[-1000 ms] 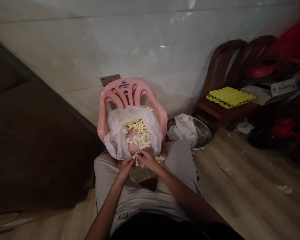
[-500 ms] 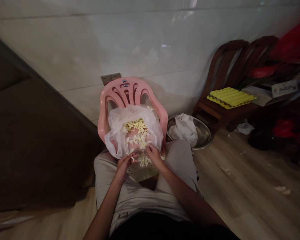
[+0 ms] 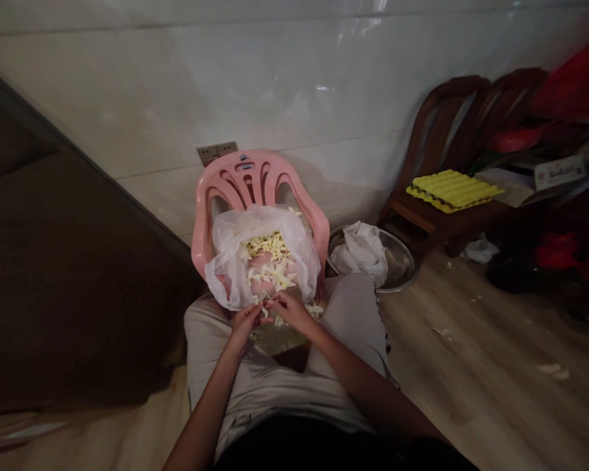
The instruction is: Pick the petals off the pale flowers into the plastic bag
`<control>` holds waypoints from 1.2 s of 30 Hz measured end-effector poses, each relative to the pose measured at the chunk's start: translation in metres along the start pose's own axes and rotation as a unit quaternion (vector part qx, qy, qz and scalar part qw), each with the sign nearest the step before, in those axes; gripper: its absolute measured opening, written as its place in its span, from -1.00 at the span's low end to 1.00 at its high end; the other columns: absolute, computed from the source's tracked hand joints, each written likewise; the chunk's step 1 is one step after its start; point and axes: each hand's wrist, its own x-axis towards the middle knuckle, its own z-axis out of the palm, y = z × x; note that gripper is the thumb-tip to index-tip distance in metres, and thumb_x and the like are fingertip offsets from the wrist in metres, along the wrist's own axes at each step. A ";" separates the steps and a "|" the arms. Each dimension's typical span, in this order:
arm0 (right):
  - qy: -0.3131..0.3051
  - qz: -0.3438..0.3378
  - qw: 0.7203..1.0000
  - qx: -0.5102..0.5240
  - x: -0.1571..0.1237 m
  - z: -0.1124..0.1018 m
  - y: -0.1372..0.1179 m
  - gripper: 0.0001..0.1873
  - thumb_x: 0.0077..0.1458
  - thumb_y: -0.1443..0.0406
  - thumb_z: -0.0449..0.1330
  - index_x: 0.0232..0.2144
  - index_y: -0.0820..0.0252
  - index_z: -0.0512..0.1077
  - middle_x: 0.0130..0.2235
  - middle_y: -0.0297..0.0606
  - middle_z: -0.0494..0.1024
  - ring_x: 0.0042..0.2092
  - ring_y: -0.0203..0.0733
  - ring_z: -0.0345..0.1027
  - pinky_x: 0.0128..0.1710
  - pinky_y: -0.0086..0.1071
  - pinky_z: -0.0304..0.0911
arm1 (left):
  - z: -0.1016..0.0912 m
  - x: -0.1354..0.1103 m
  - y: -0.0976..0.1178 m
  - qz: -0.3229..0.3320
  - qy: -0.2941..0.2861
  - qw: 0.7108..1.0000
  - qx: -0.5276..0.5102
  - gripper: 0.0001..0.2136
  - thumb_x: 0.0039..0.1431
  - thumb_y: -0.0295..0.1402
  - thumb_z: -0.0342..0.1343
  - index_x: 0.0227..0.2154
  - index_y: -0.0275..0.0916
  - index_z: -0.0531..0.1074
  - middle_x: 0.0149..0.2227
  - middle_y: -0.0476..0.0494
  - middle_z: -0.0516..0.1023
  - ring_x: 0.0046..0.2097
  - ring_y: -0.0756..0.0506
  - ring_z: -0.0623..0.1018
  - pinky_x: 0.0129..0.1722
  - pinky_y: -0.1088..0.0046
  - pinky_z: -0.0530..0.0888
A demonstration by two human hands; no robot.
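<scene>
Against the tiled wall, one pink plastic chair (image 3: pixel 240 173) holds one clear plastic bag (image 3: pixel 226 278) heaped with pale yellow blossoms (image 3: pixel 269 261), too many to count. Just in front of the chair, the two hands meet at the bag's lower edge. The left hand (image 3: pixel 245 324) is curled, and whether it holds anything cannot be told; the right hand (image 3: pixel 292 313) reaches across to it, fingertips pinching a few blossoms. A few loose blossoms (image 3: pixel 314 310) lie on the person's beige trousers (image 3: pixel 353 314). To the right sit one steel basin (image 3: pixel 401 261) with a crumpled white sheet (image 3: pixel 360 255) inside, two dark wooden chairs (image 3: pixel 446 118), and one yellow egg tray (image 3: pixel 451 190) on a seat.
</scene>
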 end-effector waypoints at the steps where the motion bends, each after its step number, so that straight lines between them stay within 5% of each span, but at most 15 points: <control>1: -0.013 -0.004 1.000 0.001 0.000 0.000 -0.002 -0.71 0.23 0.06 0.16 -0.29 0.16 0.45 -0.37 -0.33 0.51 -0.33 -0.24 0.36 -0.34 -0.44 0.21 | 0.000 0.000 0.000 -0.003 -0.002 1.000 0.004 -0.48 -0.26 -0.04 0.48 -0.27 -0.32 0.64 -0.35 -0.16 0.71 -0.47 -0.13 0.68 -0.37 0.46 0.54; 8: -0.052 0.025 0.998 0.029 0.002 0.005 -0.001 -0.64 0.13 0.01 0.23 -0.43 0.19 0.44 -0.52 -0.42 0.35 -0.44 -0.30 0.21 -0.48 -0.50 0.07 | 0.002 -0.004 0.004 0.007 -0.043 0.999 0.006 -0.48 -0.24 -0.05 0.48 -0.25 -0.32 0.64 -0.27 -0.20 0.72 -0.37 -0.18 0.71 -0.21 0.34 0.58; 24: -0.093 0.112 0.983 0.114 0.003 0.000 -0.002 -0.67 0.10 0.02 0.24 -0.42 0.16 0.41 -0.61 -0.51 0.29 -0.64 -0.39 0.05 -0.64 -0.50 -0.03 | 0.008 -0.009 0.010 -0.001 -0.051 0.999 -0.004 -0.47 -0.30 -0.04 0.50 -0.27 -0.28 0.64 -0.28 -0.17 0.71 -0.35 -0.21 0.71 -0.22 0.36 0.56; 31: -0.053 0.016 0.998 0.019 0.002 0.002 0.001 -0.76 0.17 0.15 0.19 -0.41 0.19 0.46 -0.48 -0.40 0.42 -0.42 -0.29 0.27 -0.43 -0.49 0.11 | 0.009 -0.010 0.010 0.001 -0.044 0.999 0.024 -0.48 -0.36 0.02 0.49 -0.39 -0.29 0.62 -0.41 -0.09 0.67 -0.40 -0.19 0.69 -0.30 0.44 0.50; 36: -0.062 -0.005 0.992 -0.106 -0.002 0.001 -0.008 -0.87 0.18 0.31 0.17 -0.40 0.19 0.47 -0.53 -0.45 0.36 -0.47 -0.33 0.18 -0.46 -0.50 -0.02 | 0.010 -0.009 0.009 0.016 -0.042 0.999 0.031 -0.47 -0.40 0.03 0.49 -0.41 -0.29 0.62 -0.41 -0.09 0.68 -0.37 -0.15 0.66 -0.28 0.39 0.53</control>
